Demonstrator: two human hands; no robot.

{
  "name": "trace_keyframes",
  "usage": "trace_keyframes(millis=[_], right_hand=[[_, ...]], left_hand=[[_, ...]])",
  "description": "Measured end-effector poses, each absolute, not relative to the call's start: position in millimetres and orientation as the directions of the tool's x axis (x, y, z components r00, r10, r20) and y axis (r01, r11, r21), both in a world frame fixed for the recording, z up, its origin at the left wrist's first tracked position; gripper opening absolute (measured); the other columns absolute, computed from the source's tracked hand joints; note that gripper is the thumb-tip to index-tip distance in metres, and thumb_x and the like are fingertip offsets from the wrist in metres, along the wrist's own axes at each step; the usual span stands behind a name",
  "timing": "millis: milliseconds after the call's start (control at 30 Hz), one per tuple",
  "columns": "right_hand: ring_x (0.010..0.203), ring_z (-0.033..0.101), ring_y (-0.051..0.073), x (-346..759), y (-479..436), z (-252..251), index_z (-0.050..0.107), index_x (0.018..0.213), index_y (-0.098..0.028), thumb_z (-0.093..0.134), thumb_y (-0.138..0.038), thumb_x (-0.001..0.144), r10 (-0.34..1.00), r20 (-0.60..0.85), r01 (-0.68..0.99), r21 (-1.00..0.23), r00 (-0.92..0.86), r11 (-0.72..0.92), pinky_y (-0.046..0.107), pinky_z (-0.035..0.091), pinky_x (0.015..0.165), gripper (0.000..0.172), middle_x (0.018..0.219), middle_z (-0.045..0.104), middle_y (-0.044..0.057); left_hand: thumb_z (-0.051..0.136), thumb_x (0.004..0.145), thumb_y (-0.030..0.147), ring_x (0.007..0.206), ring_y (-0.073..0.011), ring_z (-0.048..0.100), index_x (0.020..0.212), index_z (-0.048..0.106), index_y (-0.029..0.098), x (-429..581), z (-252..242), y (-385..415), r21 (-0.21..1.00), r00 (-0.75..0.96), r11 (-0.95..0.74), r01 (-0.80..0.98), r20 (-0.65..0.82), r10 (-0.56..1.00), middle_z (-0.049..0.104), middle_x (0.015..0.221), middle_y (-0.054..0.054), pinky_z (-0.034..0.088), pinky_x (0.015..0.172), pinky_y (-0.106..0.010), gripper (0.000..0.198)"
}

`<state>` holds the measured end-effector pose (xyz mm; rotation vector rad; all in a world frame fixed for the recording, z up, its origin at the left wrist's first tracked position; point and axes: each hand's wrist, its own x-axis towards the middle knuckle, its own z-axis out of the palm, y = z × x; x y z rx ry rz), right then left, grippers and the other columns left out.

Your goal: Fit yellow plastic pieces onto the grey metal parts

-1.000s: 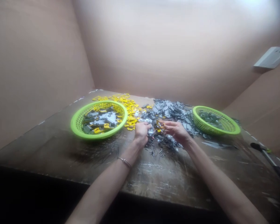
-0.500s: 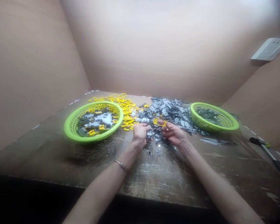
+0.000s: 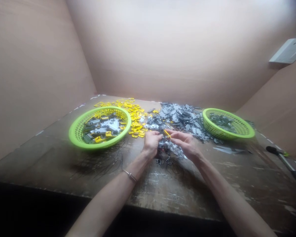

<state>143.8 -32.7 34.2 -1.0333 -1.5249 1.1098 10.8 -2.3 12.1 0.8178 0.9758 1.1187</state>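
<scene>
Cardboard walls (image 3: 162, 56) on three sides of a scarred wooden desk (image 3: 177, 194), with a white wall socket (image 3: 289, 51) at upper right. Near the centre of the frame, a thin yellow plastic piece (image 3: 166, 133), tilted, right at the fingertips of the right hand (image 3: 186, 144). Fingers long and only lightly closed, thumb and forefinger meeting around the piece, though no telling whether actually gripping it. Just beside, the left hand (image 3: 151, 143), curled nearly shut above small grey parts (image 3: 169, 146), anything inside hidden by the fingers. Thin metal bracelet (image 3: 130, 176) on the left wrist.

Behind the hands, a grey heap of parts (image 3: 180, 118) and, at its left, a yellow heap of pieces (image 3: 135, 121), the two touching. Lime-green plastic baskets on either side: one at left (image 3: 75, 135), holding mixed grey and yellow parts, another at right (image 3: 246, 131), holding dark grey parts. Dark-handled tool (image 3: 286, 168) at the far right edge.

Main risk: a piece so thin, so lightly held, liable to slip and vanish among the grey parts. Also, a careless sweep of a wrist, enough to push grey parts into the yellow heap and mix them.
</scene>
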Motion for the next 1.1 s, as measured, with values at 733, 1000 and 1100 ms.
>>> trace_keyframes(millis=[733,1000,1100], right_hand=[[0.105,0.043,0.021,146.8,-33.2,30.1,0.059,0.069,-0.019,0.056,-0.024,0.066,0.937,0.208,0.251,-0.926,-0.28,0.281,0.035,0.03,0.09,0.007,0.116,0.047,0.004],[0.105,0.043,0.021,149.6,-32.5,30.7,0.06,0.069,-0.017,0.056,-0.021,0.066,0.939,0.187,0.227,-0.939,-0.289,0.257,0.034,0.03,0.09,0.006,0.116,0.047,0.006],[0.105,0.043,0.021,150.0,-32.9,32.0,0.06,0.068,-0.016,0.056,-0.02,0.067,0.941,0.182,0.181,-0.954,-0.286,0.239,0.033,0.03,0.09,0.006,0.116,0.047,0.006]], left_hand=[[0.057,0.058,0.027,0.033,-0.0076,0.042,0.066,0.056,0.01,12.6,9.6,-5.2,0.942,0.111,0.151,-0.299,-0.123,0.986,0.047,0.048,0.001,0.033,0.027,-0.021,0.019],[0.058,0.059,0.026,0.038,-0.0082,0.045,0.065,0.054,0.008,17.1,10.8,-12.2,0.9,0.145,0.092,-0.426,-0.032,0.989,0.048,0.05,0.0,0.037,0.032,-0.021,0.019],[0.06,0.057,0.024,0.041,-0.0094,0.048,0.07,0.053,0.009,17.7,13.3,-13.9,0.852,0.143,0.144,-0.503,-0.082,0.986,0.05,0.054,0.0,0.042,0.036,-0.025,0.021]])
